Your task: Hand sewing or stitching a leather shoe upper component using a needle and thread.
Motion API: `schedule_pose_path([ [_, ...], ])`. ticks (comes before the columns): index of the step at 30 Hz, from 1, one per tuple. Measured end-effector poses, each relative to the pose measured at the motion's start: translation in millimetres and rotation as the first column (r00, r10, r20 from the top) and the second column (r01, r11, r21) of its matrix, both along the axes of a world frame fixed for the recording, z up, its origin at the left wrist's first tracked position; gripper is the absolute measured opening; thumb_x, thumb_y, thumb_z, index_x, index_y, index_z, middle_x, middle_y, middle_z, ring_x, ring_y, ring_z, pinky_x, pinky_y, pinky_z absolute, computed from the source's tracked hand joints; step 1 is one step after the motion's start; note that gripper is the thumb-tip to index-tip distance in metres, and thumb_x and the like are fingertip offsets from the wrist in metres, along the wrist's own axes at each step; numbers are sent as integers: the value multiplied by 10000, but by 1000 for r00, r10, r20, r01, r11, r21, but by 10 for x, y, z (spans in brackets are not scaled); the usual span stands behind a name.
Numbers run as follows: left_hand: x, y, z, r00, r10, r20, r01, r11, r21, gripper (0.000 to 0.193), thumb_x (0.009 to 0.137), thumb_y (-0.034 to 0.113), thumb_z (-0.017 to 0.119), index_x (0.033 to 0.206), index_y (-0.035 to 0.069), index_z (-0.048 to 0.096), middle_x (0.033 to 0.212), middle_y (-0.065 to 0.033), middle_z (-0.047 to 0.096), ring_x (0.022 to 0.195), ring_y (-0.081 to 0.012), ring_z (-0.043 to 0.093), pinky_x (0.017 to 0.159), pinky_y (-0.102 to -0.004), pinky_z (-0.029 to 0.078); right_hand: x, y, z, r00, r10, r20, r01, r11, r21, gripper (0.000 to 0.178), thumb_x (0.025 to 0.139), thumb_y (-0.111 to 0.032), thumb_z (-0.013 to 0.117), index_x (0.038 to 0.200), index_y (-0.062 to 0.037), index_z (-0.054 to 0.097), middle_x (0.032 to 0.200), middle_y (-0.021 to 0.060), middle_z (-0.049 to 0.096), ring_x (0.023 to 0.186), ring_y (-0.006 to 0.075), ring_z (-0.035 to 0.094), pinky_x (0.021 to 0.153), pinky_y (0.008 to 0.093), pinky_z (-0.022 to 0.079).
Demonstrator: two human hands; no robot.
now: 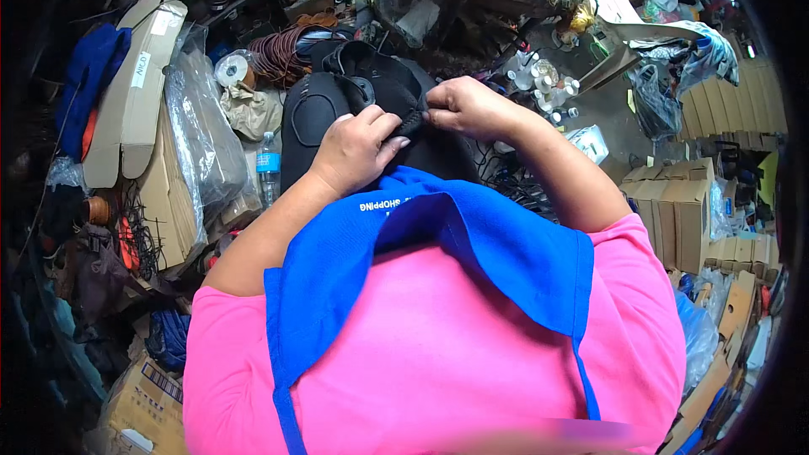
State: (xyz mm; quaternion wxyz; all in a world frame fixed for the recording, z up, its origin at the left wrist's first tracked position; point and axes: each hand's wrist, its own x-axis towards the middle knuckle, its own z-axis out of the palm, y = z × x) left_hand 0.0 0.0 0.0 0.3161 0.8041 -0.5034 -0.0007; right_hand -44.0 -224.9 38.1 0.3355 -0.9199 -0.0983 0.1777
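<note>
A black, padded-looking fabric article (316, 114) with curved stitched seams lies in front of me, at the top of my blue apron (522, 261); its exact kind is unclear. My left hand (358, 145) is closed, thumb and fingers pinching a dark edge of it. Close by on the right, my right hand (472, 108) also pinches the black material, its fingertips pressed together. Between the hands, the black material looks folded and raised. Whether a small tool or thread is in my fingers cannot be made out.
To the left stand a water bottle (268, 167), a white spool (232, 70), coiled brown cord (274, 56) and flattened cardboard (135, 93). Several small bottles (548, 82) are beyond my right hand. Cardboard boxes (670, 202) are stacked at the right.
</note>
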Motion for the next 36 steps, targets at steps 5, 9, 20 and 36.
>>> schedule_pose_path([
  [5,21,17,26,1000,-12,4,12,1000,14,245,763,202,694,935,48,611,849,-110,578,760,-305,596,659,-383,477,-334,-95,70,986,-165,25,154,957,245,301,852,-188,577,680,15,438,574,19,364,552,111,360,504,328,345],
  [9,303,-2,74,955,37,-296,-95,978,-184,179,783,160,685,899,27,656,944,-105,597,875,-232,602,787,-302,472,-492,-199,436,919,-377,-113,386,809,442,206,853,-149,635,751,9,552,676,10,474,650,72,451,580,271,404],
  [20,915,-468,44,872,-205,-444,254,966,52,173,798,138,662,948,53,678,914,-63,574,905,-189,560,838,-298,438,-122,-120,77,954,-174,243,166,985,55,191,804,-69,642,990,-67,688,824,55,623,732,126,609,654,266,485],
  [36,1037,-455,50,640,-250,-727,414,909,52,242,775,130,636,1000,61,689,940,-87,614,929,-197,567,865,-311,432,-131,56,-8,941,-175,289,191,981,-28,196,732,-125,631,910,-79,699,829,136,627,780,299,627,716,366,508],
])
